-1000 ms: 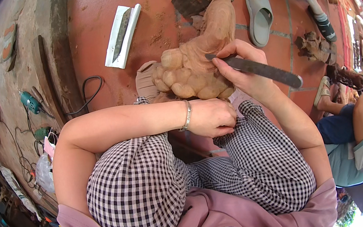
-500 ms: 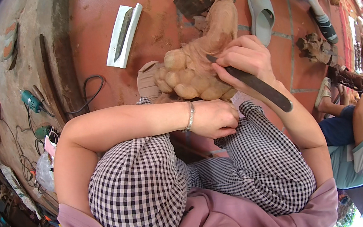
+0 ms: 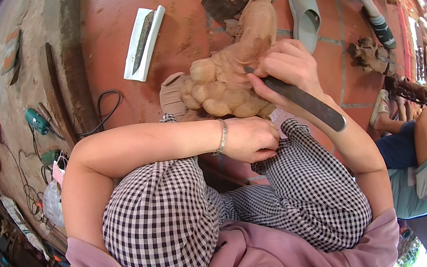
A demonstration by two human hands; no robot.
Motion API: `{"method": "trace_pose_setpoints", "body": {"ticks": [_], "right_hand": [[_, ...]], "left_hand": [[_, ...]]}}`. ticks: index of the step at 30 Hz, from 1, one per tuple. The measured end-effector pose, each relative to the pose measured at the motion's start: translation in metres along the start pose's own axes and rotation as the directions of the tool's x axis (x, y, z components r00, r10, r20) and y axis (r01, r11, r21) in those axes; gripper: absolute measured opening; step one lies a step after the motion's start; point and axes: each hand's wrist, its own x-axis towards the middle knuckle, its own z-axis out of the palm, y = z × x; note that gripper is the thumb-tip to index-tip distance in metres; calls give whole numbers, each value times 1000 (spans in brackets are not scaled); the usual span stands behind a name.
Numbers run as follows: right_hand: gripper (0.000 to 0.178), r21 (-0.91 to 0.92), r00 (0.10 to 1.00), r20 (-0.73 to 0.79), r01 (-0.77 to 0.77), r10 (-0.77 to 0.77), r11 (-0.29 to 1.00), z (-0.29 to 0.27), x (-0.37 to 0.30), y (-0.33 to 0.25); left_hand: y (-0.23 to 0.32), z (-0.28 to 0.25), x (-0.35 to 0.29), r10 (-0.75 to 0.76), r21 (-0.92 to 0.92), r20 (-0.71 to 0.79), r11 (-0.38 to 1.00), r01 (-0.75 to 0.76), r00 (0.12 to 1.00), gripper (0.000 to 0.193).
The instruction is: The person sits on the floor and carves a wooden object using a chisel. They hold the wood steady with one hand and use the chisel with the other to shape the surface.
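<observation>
mid-frame, the carving [image 3: 217, 81] could be gouged if the blade [image 3: 308, 102], clamped in the right hand [image 3: 289, 70], slipped; left hand [image 3: 252, 139] fingers are curled, grip unclear.

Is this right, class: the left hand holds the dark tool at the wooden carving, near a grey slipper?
Not the left: the head view shows the right hand holding the dark tool at the wooden carving, near a grey slipper.
</observation>
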Motion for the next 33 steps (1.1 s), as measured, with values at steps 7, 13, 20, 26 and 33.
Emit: {"method": "trace_pose_setpoints", "body": {"ticks": [7, 13, 20, 26, 33], "right_hand": [[16, -49, 999, -1, 40, -40, 998, -1, -8, 4], [16, -59, 999, -19, 46, -47, 997, 5, -1, 3], [16, -70, 999, -25, 25, -27, 997, -1, -12, 1], [17, -64, 1000, -16, 13, -14, 998, -6, -17, 5], [17, 7, 999, -43, -1, 1, 1000, 2, -14, 5]], "left_hand": [[-4, 6, 4, 27, 6, -40, 1000, -26, 999, 17], [-2, 10, 15, -47, 47, 1, 998, 47, 999, 19], [0, 12, 19, -81, 33, -19, 996, 82, 997, 20], [2, 8, 23, -129, 55, 29, 990, 127, 991, 20], [-5, 18, 20, -82, 45, -38, 995, 84, 996, 20]]}}
